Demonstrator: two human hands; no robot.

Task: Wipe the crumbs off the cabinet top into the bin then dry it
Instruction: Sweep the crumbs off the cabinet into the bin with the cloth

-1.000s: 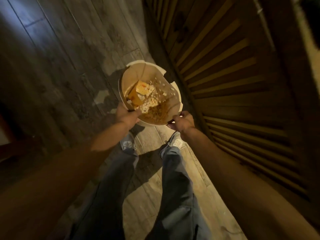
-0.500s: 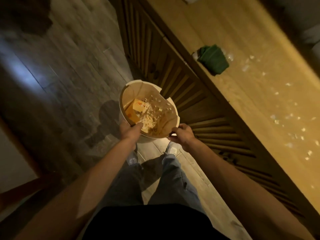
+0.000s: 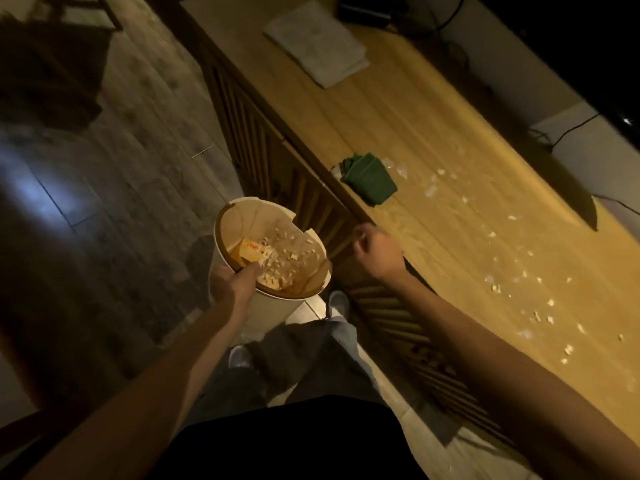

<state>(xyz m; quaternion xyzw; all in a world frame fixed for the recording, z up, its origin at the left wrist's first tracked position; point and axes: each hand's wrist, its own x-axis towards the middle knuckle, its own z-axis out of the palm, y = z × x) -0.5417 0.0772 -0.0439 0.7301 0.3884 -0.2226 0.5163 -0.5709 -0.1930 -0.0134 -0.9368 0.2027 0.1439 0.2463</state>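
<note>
Right now you are gripping the near rim of the bin (image 3: 242, 317) with your left hand (image 3: 232, 283), thumb hooked over the edge into the opening and fingers wrapped round the outside wall. The bin is sitting at about 10 o'clock from your feet, just beside the slatted cabinet front (image 3: 263, 157), and it is holding a paper liner, pale scraps and an orange carton (image 3: 250, 252). Your right hand (image 3: 375, 252) is hanging free at about 1 o'clock, over the front edge of the cabinet top (image 3: 398, 133), apart from the bin, its fingers curled loosely inward and grasping nothing.

Crumbs (image 3: 498, 287) are lying scattered over the cabinet top from 1 o'clock round to 3 o'clock, most of them well to the right of your right hand. A crumpled green cloth (image 3: 370, 177) is resting on the top near its front edge at about 12 o'clock, beyond your right hand, with a few crumbs just beside it. Farther along the top, at about 12 o'clock and well apart from the green cloth, a folded white towel (image 3: 317, 41) is lying flat. Dark cables (image 3: 568, 131) are trailing along the back of the top at 2 o'clock.
</note>
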